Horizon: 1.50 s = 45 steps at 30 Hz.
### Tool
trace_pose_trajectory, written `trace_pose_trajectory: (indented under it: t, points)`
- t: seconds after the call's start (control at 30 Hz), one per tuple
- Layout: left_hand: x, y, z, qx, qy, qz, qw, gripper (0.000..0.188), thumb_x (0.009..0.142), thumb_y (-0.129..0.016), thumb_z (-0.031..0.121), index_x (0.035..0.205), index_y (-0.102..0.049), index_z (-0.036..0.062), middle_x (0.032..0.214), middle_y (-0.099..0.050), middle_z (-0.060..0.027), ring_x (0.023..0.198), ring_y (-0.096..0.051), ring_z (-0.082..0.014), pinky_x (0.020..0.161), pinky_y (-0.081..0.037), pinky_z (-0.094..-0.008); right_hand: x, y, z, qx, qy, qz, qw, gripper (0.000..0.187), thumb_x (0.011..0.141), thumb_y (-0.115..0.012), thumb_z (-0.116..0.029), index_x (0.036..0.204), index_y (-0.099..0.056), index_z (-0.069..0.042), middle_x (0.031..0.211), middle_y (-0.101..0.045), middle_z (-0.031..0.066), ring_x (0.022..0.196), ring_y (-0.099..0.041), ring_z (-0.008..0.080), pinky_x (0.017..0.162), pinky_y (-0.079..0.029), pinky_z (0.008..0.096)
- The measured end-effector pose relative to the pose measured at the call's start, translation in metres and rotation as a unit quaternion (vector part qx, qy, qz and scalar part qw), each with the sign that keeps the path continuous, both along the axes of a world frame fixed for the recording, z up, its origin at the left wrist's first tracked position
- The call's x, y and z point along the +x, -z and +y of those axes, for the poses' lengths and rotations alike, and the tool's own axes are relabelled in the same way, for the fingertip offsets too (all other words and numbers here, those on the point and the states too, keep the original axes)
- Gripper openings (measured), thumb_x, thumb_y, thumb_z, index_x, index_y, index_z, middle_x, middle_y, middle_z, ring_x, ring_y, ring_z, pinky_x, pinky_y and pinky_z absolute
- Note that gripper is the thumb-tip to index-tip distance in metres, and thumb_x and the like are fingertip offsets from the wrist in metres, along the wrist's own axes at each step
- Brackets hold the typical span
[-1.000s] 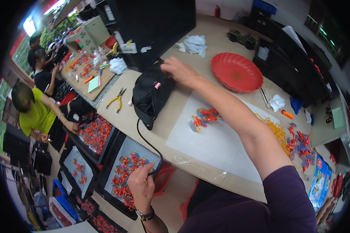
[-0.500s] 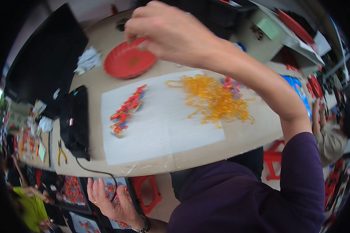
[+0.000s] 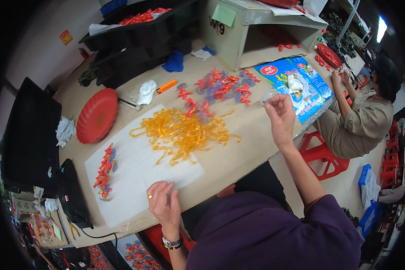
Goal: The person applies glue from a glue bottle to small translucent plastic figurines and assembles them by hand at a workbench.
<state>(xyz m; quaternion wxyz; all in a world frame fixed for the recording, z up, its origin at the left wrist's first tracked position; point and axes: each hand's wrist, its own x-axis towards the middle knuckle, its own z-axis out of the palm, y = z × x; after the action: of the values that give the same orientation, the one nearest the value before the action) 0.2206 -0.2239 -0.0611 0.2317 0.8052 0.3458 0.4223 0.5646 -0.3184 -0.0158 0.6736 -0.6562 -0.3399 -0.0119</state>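
My right hand (image 3: 281, 119) is raised over the right side of the table, thumb and forefinger closed on a small clear piece (image 3: 267, 96), too small to name. Near the table's front edge is my left hand (image 3: 164, 204), its fingers loosely bent and thumb apart, with nothing seen in it. On a white foam sheet (image 3: 137, 193) lies a tangled heap of yellow cords (image 3: 184, 130). Left of it, a row of red pieces with purple parts (image 3: 105, 173) rests on the sheet. Beyond the heap spreads a pile of red and purple pieces (image 3: 225, 85).
A red scalloped plate (image 3: 97, 116) stands at the left, near a black bag (image 3: 72, 193). Black crates (image 3: 135, 40) and a grey open-fronted box (image 3: 238, 27) line the back. A blue printed sheet (image 3: 312, 101) lies at right, where a co-worker (image 3: 360, 117) sits.
My view has turned to the right. My right hand has swung from above the red plate to the table's right side, and my left hand has risen to the front edge.
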Motion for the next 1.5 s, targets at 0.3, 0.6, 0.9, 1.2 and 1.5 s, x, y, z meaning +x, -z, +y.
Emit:
trace_pose_trajectory:
  t: [0.3, 0.6, 0.9, 1.2, 1.5]
  points:
    - [0.041, 0.003, -0.004, 0.019, -0.076, 0.021, 0.997, 0.019, 0.072, -0.070, -0.006, 0.089, -0.069, 0.0002, 0.085, -0.065, -0.0119, 0.086, -0.059, -0.0293, 0.079, -0.048, -0.0372, 0.059, 0.036, -0.006, 0.026, 0.097, 0.024, 0.995, 0.042, 0.076, -0.069, 0.001, 0.109, -0.043, -0.005, 0.104, -0.051, 0.0069, 0.097, -0.050, 0.0156, 0.079, -0.045, 0.0290]
    - [0.126, -0.028, 0.007, 0.137, -0.049, 0.189, 0.971, 0.062, 0.066, -0.084, 0.028, 0.120, -0.063, 0.0096, 0.119, -0.055, -0.0143, 0.121, -0.044, -0.0367, 0.100, -0.032, -0.0484, 0.091, 0.052, 0.015, -0.217, 0.003, -0.013, 0.976, 0.036, 0.078, -0.071, -0.007, 0.110, -0.054, -0.004, 0.110, -0.059, 0.0107, 0.104, -0.053, 0.0218, 0.084, -0.044, 0.0345]
    - [0.157, -0.005, 0.039, 0.111, -0.065, 0.298, 0.946, 0.077, 0.070, -0.080, 0.041, 0.137, -0.050, 0.0177, 0.141, -0.039, -0.0194, 0.131, -0.035, -0.0390, 0.104, -0.026, -0.0577, 0.068, 0.033, 0.017, -0.153, -0.054, -0.007, 0.987, 0.018, 0.084, -0.064, -0.009, 0.098, -0.056, -0.002, 0.082, -0.064, 0.0140, 0.072, -0.063, 0.0260, 0.068, -0.050, 0.0369]
    - [0.151, -0.005, 0.038, 0.086, -0.080, 0.303, 0.946, 0.075, 0.075, -0.077, 0.040, 0.141, -0.046, 0.0176, 0.141, -0.041, -0.0204, 0.130, -0.037, -0.0387, 0.103, -0.028, -0.0551, 0.028, 0.023, 0.069, -0.194, -0.210, -0.123, 0.950, 0.021, 0.078, -0.073, -0.009, 0.086, -0.055, 0.000, 0.079, -0.062, 0.0104, 0.073, -0.063, 0.0222, 0.066, -0.048, 0.0338]
    - [0.132, -0.019, 0.013, 0.120, -0.048, 0.168, 0.977, 0.072, 0.065, -0.085, 0.025, 0.130, -0.057, 0.0102, 0.134, -0.047, -0.0195, 0.125, -0.041, -0.0386, 0.102, -0.032, -0.0506, -0.016, 0.025, 0.110, -0.306, -0.196, -0.246, 0.899, 0.029, 0.073, -0.078, -0.025, 0.085, -0.066, -0.002, 0.087, -0.064, 0.0134, 0.080, -0.064, 0.0355, 0.068, -0.049, 0.0442]
